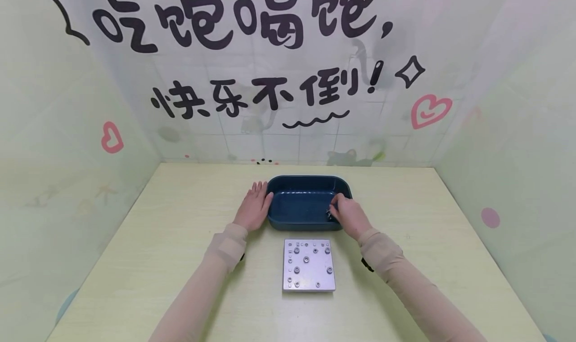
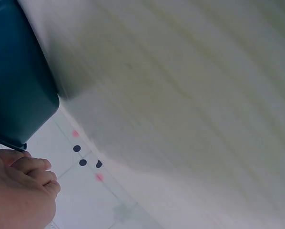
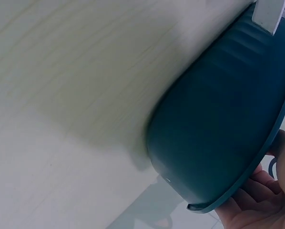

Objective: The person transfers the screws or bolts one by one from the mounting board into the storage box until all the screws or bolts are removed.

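A dark blue rectangular basin [image 1: 310,227] with rounded corners stands toward the back of the table. My left hand [image 1: 253,208] rests against its left end, fingers stretched out and thumb near the rim. In the left wrist view, the fingers [image 2: 35,171] lie beside the basin's rim [image 2: 11,144]. My right hand [image 1: 350,214] reaches over the right end, its curled fingertips at small dark metal parts [image 1: 329,213] inside; these look pinched, their exact kind too small to tell. In the right wrist view, the basin wall [image 3: 204,124] hides the fingertips.
A square silver metal plate [image 1: 310,277] with several bolts and small pieces on top lies in front of the basin. The pale wooden table [image 1: 180,217] meets printed walls [image 1: 288,147] at the back and both sides.
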The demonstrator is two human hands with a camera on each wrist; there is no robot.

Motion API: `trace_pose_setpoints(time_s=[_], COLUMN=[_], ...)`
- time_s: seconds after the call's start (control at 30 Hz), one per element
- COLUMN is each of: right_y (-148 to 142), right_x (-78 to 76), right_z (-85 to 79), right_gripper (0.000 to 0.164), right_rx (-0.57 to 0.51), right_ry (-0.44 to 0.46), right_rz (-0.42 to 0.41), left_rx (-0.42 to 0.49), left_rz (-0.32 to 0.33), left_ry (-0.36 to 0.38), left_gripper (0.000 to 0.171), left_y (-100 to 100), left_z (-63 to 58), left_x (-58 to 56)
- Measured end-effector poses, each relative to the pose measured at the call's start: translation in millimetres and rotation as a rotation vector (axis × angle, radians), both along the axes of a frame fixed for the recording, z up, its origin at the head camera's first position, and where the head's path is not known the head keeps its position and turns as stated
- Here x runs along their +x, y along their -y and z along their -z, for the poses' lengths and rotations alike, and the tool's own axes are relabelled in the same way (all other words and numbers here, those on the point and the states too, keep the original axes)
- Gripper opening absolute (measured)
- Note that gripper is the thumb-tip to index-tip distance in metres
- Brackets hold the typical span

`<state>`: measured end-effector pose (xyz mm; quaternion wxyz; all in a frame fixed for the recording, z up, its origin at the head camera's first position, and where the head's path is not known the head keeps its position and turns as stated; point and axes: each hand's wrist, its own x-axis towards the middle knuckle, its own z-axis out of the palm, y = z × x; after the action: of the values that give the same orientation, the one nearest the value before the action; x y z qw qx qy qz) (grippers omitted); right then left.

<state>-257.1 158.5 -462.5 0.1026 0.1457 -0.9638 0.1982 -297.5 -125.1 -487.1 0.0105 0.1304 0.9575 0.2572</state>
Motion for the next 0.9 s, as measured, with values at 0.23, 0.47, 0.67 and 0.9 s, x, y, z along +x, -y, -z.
trace_pose_setpoints(time_s=[0.23,0.47,0.67,0.9], right_y=[1.4,1.0,0.5,-0.7], right_x=[-0.5,0.5,1.1,5.3], right_z=[0.3,0.7,2.8,5.2], right_gripper=[0.02,0.019,0.017,0.016], right_rx=[-0.01,-0.012,-0.012,-0.009], right_ry=[-0.005,-0.005,-0.011,-0.015], right_rz=[-0.001,-0.004,-0.007,-0.029], left_rx=[-0.003,-0.001,0.004,0.003], left_rz=[0.006,0.002,0.006,-0.003], left_ry=[-0.004,-0.003,-0.006,-0.011], left_gripper=[0.065,0.065,0.064,0.065], left_y=[0.5,0.3,0.3,0.6], left_z=[0.1,-0.5,-1.3,0.8], left_x=[0.0,0.2,1.2,0.0])
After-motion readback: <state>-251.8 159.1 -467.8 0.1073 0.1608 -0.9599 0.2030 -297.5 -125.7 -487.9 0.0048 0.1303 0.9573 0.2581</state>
